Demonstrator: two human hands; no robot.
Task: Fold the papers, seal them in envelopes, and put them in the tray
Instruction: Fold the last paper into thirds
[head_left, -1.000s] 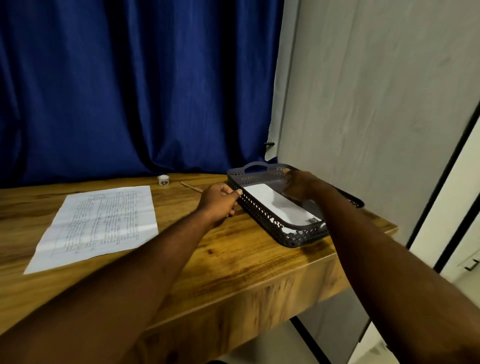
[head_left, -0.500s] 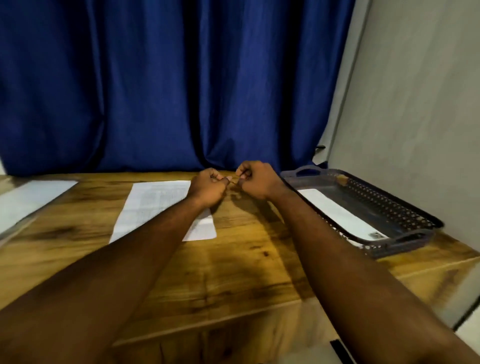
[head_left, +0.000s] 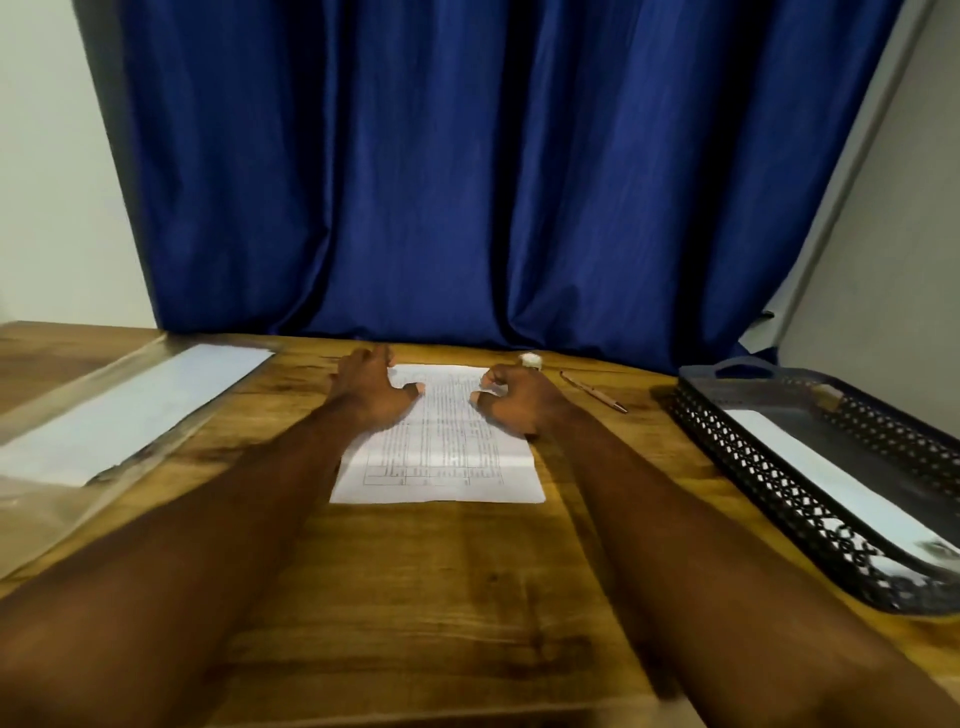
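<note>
A printed paper (head_left: 441, 457) lies flat on the wooden table (head_left: 415, 571) in front of me. My left hand (head_left: 371, 389) rests on its far left corner, fingers stretched forward and thumb on the sheet. My right hand (head_left: 514, 397) is at the far right corner, fingers curled, thumb and forefinger pinching the sheet's edge. At the right stands a dark perforated tray (head_left: 748, 457) with a white envelope (head_left: 831, 478) lying inside. More white envelopes (head_left: 135, 405) lie in a clear plastic sleeve at the left.
A pen (head_left: 592, 397) lies between the paper and the tray. A small white object (head_left: 531, 359) sits just behind my right hand. A blue curtain (head_left: 467, 182) hangs behind the table, and a grey wall (head_left: 893, 249) is at the right.
The view swung left from the tray to the paper. My hands, together above the table half a second ago, have parted and come down on the paper's far corners.
</note>
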